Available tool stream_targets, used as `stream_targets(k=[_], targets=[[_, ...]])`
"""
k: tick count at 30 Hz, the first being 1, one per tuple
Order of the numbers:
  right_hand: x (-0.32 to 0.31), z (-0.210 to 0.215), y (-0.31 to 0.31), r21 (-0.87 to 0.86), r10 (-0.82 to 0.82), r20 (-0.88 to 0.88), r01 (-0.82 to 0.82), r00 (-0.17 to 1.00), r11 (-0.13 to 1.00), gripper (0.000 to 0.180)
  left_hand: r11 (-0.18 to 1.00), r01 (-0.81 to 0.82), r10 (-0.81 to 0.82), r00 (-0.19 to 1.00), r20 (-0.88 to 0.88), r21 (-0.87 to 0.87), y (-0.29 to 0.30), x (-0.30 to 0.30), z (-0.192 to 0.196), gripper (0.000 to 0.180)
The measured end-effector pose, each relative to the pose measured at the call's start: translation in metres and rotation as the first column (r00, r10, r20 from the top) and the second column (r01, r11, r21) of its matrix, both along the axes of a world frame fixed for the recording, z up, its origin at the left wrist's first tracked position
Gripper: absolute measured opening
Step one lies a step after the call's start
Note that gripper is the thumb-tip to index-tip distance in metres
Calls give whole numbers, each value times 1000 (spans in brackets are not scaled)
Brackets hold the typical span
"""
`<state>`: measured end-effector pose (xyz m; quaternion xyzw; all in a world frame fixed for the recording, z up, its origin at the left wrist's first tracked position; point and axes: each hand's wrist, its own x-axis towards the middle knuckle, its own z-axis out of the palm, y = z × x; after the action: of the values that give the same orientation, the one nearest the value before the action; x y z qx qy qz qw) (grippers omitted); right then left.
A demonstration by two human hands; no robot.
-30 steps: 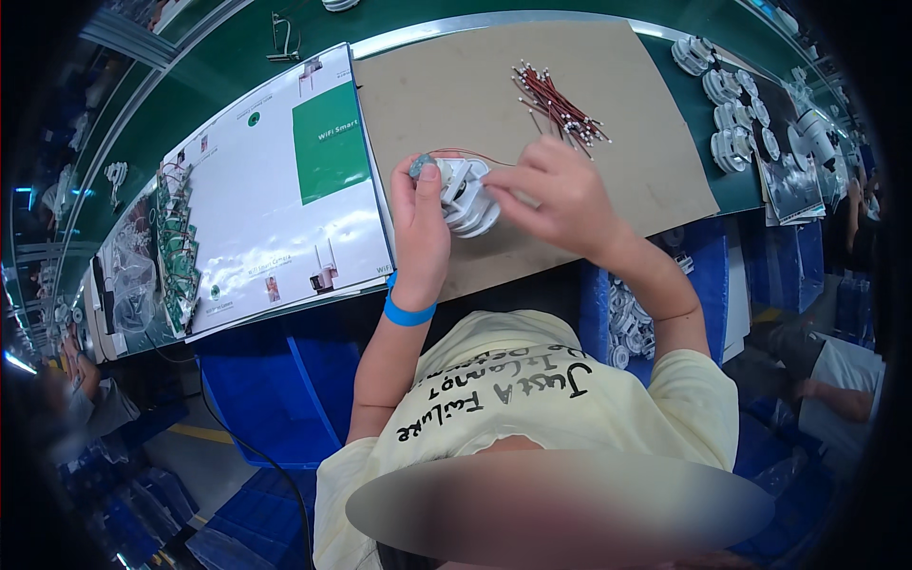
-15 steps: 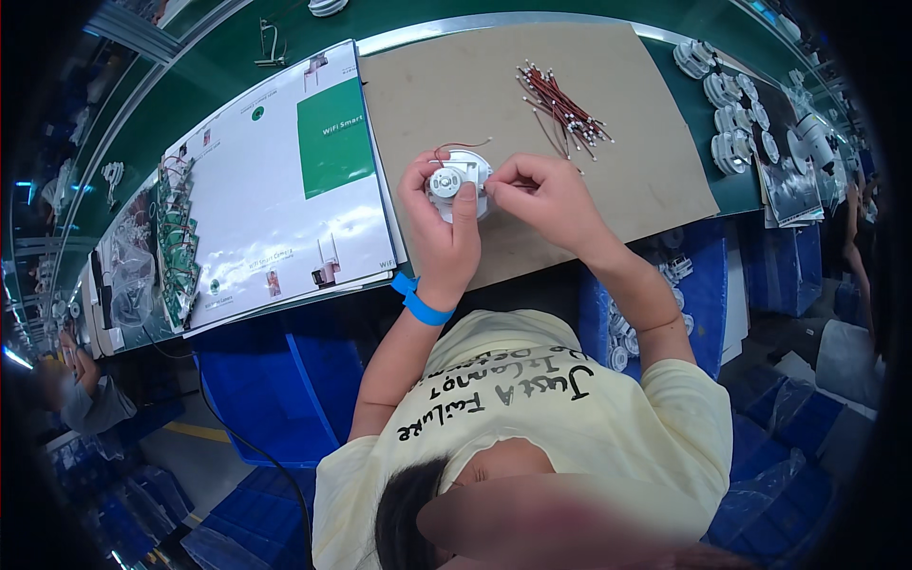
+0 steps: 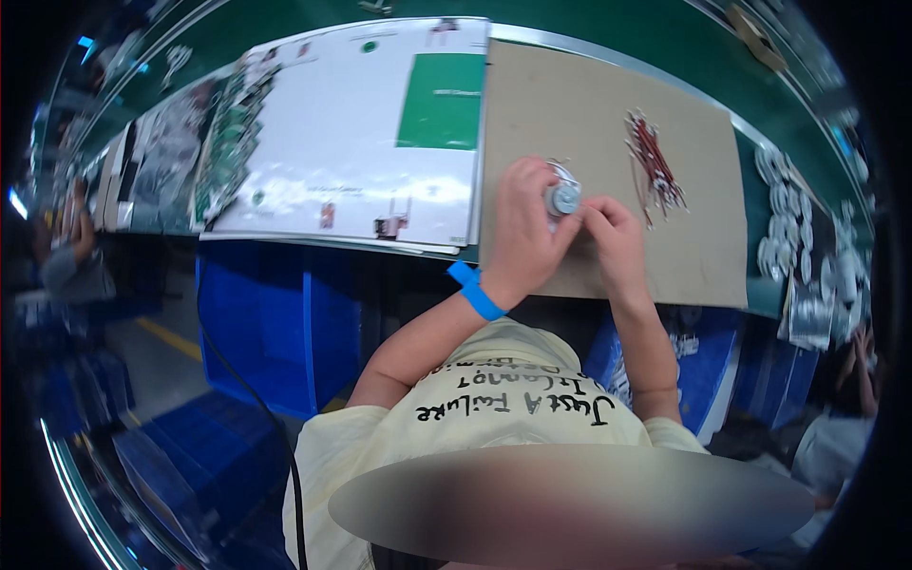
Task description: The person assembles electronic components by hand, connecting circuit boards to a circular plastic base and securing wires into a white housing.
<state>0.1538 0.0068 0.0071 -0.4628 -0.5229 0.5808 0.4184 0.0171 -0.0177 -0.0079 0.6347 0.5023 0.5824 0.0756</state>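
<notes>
My left hand [image 3: 530, 228], with a blue band at its wrist, is closed around a small white plastic housing carrying a round silver motor [image 3: 563, 198]. Most of the housing is hidden by the fingers. My right hand [image 3: 616, 242] is closed in a pinch against the motor's right side; what its fingertips hold is too small and blurred to make out. Both hands are over a brown cardboard sheet [image 3: 541, 104]. To their right on that sheet lies a loose bundle of red-brown wires [image 3: 654, 163] with white connectors.
Left of the cardboard lie large printed sheets [image 3: 332, 123], with a row of green circuit boards [image 3: 233, 142] along their left edge. White round plastic parts [image 3: 781, 214] stand at the right of the green bench. Blue bins [image 3: 261, 323] sit below the bench edge.
The view has turned, so the bench appears shifted right. My right hand has come closer to my left, its fingers against the motor's side. The housing is tilted differently in my left hand.
</notes>
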Motion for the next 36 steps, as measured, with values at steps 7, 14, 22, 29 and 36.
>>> stream_targets(k=[7, 14, 22, 29, 36], targets=[[-4, 1, -4, -94, 98, -21, -100, 995, 991, 9, 997, 41, -34, 994, 106, -68, -12, -8, -3, 38], [-16, 9, -7, -106, 158, 41, -153, 987, 982, 10, 996, 47, -38, 992, 118, -75, -18, -22, -11, 40], [-45, 100, 60, 425, -69, 741, -386, 668, 819, 16, 990, 119, -104, 977, 186, -73, -28, -55, -17, 53], [-374, 75, 167, 369, 385, 740, -811, 552, 454, 48, 993, 79, -69, 993, 100, -92, -35, -73, -12, 64], [-536, -19, 221, 741, -15, 663, -654, 748, 151, 46, 866, 497, -384, 733, 561, -57, -49, -104, 1, 60]])
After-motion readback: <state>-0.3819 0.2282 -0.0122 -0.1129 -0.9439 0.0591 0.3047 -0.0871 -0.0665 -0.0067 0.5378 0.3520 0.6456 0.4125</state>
